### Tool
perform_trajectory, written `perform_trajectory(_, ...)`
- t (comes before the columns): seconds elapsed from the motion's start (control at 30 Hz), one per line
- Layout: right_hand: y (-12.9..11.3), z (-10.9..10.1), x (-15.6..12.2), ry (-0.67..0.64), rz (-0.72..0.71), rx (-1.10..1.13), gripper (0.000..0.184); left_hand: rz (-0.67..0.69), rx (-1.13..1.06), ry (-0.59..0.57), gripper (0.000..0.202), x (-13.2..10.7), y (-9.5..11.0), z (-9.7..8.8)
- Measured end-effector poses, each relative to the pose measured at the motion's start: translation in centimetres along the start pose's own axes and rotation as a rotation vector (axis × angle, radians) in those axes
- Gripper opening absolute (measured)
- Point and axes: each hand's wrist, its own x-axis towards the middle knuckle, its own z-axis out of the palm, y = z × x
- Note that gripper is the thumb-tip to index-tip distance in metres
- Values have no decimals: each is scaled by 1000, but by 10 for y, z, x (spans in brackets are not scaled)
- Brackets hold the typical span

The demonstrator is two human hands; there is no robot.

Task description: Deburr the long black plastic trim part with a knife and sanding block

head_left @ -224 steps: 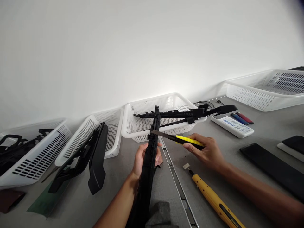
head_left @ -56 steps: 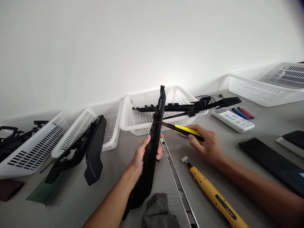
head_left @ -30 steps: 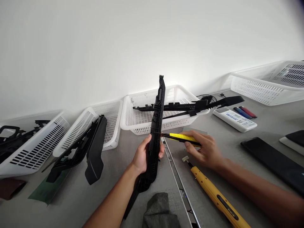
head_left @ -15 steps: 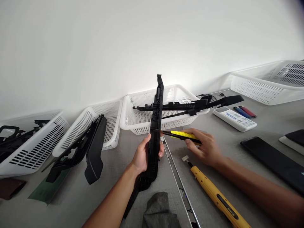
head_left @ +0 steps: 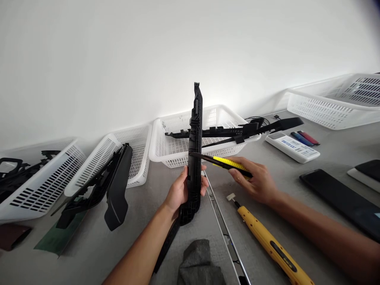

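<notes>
My left hand is wrapped round a long black plastic trim piece, held nearly upright with its ribbed side toward me. In my right hand is a yellow and black utility knife, pointing left. The knife's dark blade lies across the trim piece a little above my left fingers; whether it touches the plastic I cannot tell. Below my right hand, a yellow handheld tool with a small pale tip rests on the table.
Behind the trim piece stands a white basket with black trim pieces across it. More baskets flank it: one with trim pieces, one at far left, one at right. A phone, white box and grey cloth lie around.
My left hand has raised the trim piece slightly and tilted it. The knife blade has moved a little up along it, and my right hand has shifted slightly.
</notes>
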Motion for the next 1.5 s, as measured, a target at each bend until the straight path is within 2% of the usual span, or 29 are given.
perform_trajectory(0.17, -2, -4, -1, -19, 47, 27, 22, 4, -9, 22, 59, 0, -1, 0)
perform_trajectory(0.27, -4, -6, 0, 25, 55, 16, 19, 4, -10, 29, 58, 0, 0, 0)
perform_trajectory(0.43, -7, -7, 0, -17, 6, 31, 16, 7, -25, 37, 56, 0, 1, 1)
perform_trajectory(0.63, -1, -3, 2, 40, 107, -36, 18, -48, -34, 19, 64, -4, 3, 4)
perform_trajectory(0.83, 3, 0, 2, 30, 113, -43, 21, -51, 67, 30, 49, -5, 3, 4)
perform_trajectory(1.03, 3, 1, 2, 44, 108, -27, 19, -37, 34, 16, 74, -7, 5, 5)
perform_trajectory(1.1, 3, 1, 2, 27, 106, -10, 19, -36, 53, -2, 73, -9, 6, 5)
perform_trajectory(1.17, 1, 0, 2, 8, 101, 3, 19, -56, 74, 8, 63, -11, 6, 6)
perform_trajectory(1.33, -5, -6, 0, 13, 6, 9, 20, -84, 74, 96, 33, -11, 5, 9)
perform_trajectory(1.5, -13, -7, -2, -19, -207, 2, 19, -48, 75, 164, 36, -6, 1, 8)
